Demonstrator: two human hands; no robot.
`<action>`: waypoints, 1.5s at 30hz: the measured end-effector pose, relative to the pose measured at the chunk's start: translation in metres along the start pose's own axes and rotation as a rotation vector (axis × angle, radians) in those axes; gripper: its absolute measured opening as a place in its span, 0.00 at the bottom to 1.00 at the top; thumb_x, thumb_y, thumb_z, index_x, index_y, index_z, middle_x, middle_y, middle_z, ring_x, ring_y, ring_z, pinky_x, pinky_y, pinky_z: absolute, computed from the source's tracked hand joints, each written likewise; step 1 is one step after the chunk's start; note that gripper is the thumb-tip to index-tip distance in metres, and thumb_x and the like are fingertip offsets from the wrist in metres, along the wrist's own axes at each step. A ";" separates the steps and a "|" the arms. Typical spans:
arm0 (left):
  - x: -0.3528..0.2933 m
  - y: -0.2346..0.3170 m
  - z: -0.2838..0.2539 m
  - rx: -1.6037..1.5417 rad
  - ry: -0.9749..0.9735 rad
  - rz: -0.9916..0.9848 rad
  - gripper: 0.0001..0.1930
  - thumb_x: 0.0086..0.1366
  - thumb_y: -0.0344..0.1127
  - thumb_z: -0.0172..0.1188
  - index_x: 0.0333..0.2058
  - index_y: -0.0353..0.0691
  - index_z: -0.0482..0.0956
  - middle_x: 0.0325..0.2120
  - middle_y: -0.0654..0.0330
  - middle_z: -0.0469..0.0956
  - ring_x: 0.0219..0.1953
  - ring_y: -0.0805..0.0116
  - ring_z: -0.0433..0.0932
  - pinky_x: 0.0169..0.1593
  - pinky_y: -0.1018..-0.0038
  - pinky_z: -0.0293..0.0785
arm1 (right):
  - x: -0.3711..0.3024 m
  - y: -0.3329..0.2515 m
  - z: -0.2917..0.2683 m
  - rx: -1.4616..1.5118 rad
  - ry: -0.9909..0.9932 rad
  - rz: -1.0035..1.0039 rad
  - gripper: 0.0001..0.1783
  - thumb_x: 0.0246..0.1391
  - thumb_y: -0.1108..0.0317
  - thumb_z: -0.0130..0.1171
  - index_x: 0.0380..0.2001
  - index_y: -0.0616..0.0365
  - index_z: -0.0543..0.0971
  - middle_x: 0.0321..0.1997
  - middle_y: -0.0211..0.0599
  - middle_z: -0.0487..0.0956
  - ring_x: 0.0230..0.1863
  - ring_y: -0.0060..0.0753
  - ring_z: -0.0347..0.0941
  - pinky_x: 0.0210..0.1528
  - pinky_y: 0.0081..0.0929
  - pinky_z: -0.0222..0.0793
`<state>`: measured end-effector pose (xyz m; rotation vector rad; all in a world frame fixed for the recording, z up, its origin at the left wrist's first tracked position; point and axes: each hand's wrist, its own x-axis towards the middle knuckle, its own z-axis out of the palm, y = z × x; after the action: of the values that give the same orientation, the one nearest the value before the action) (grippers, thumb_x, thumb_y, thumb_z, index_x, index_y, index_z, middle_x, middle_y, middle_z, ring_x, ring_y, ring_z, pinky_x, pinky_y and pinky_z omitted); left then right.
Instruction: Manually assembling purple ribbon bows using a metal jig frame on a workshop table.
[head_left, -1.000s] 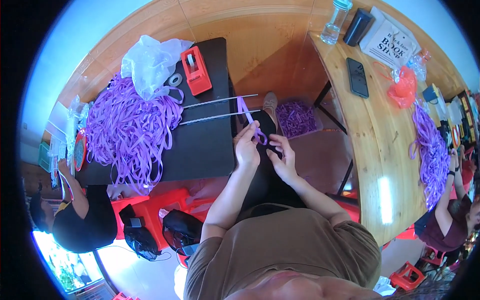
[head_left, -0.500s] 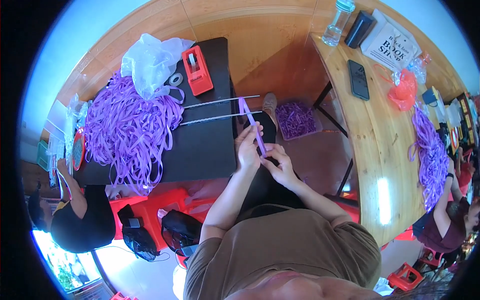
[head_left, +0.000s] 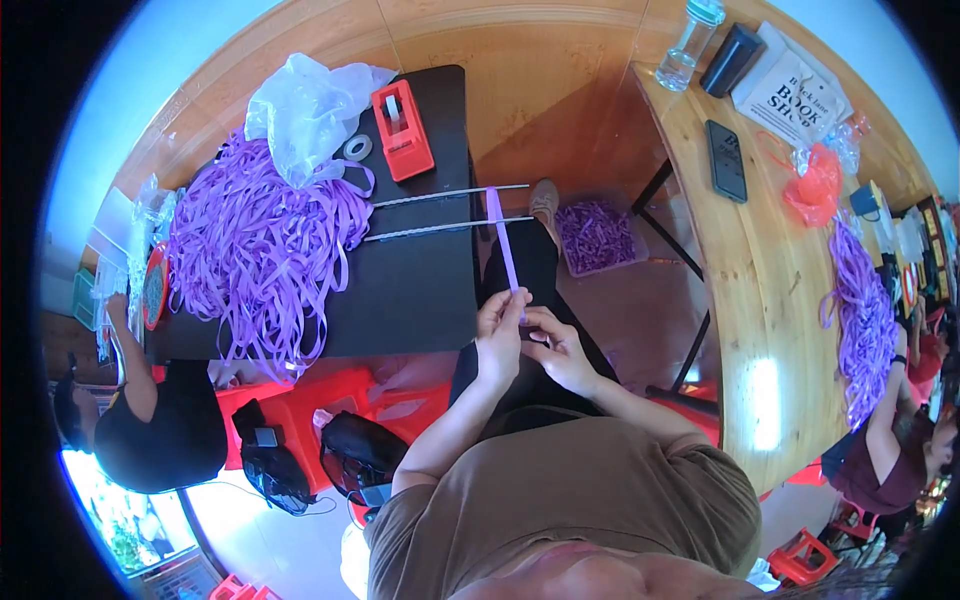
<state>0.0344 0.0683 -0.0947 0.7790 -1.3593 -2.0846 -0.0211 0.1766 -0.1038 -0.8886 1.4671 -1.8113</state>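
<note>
A flat purple ribbon (head_left: 505, 245) runs from two thin metal rods (head_left: 430, 228) down toward my lap. Its upper end is looped over the rods, which stick out past the right edge of the black table. My left hand (head_left: 498, 335) pinches the strip's lower part between thumb and fingers. Close beside it, my right hand (head_left: 562, 355) is closed with its fingertips at the ribbon's lower end, which the fingers partly hide. On the table to the left lies a large tangled heap of purple ribbon (head_left: 265, 250).
The black table (head_left: 420, 300) also bears a red tape dispenser (head_left: 403, 130), a tape roll (head_left: 357, 148) and a clear plastic bag (head_left: 310, 115). A bin of folded purple pieces (head_left: 597, 237) stands on the floor. At right, a wooden table (head_left: 760, 300) holds a phone (head_left: 726, 160). People sit on both sides.
Both hands have drawn down toward my body and away from the rods. A longer, straighter stretch of ribbon now shows between rods and fingers. The view has shifted slightly.
</note>
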 end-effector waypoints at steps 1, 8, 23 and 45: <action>-0.001 0.001 -0.001 0.044 0.010 -0.008 0.11 0.66 0.36 0.55 0.39 0.34 0.78 0.34 0.59 0.79 0.36 0.76 0.75 0.42 0.79 0.70 | 0.000 0.001 0.001 -0.001 -0.001 0.001 0.23 0.46 0.82 0.58 0.49 0.61 0.73 0.48 0.32 0.71 0.51 0.23 0.66 0.49 0.19 0.60; 0.002 -0.004 -0.013 0.084 -0.008 0.019 0.11 0.68 0.35 0.53 0.38 0.34 0.78 0.32 0.60 0.79 0.35 0.77 0.75 0.42 0.79 0.71 | 0.000 -0.008 0.006 -0.166 0.113 -0.027 0.24 0.46 0.84 0.57 0.49 0.60 0.74 0.46 0.33 0.72 0.47 0.24 0.69 0.47 0.21 0.64; -0.031 0.010 -0.018 0.013 0.023 -0.046 0.07 0.65 0.32 0.56 0.33 0.34 0.79 0.23 0.60 0.79 0.22 0.76 0.75 0.26 0.82 0.67 | 0.071 -0.037 -0.022 -1.247 -0.015 -1.134 0.11 0.39 0.67 0.62 0.31 0.53 0.81 0.42 0.35 0.74 0.41 0.31 0.70 0.36 0.28 0.61; -0.002 -0.007 -0.020 -0.025 -0.116 -0.048 0.22 0.67 0.29 0.52 0.59 0.36 0.62 0.40 0.59 0.75 0.33 0.77 0.74 0.37 0.81 0.70 | 0.148 -0.125 -0.003 -0.886 -0.037 -1.002 0.13 0.33 0.77 0.61 0.29 0.61 0.79 0.31 0.37 0.77 0.28 0.37 0.72 0.30 0.32 0.62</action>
<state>0.0492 0.0594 -0.1074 0.6959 -1.3844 -2.2099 -0.1158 0.0801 0.0349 -2.4096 2.0162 -1.6377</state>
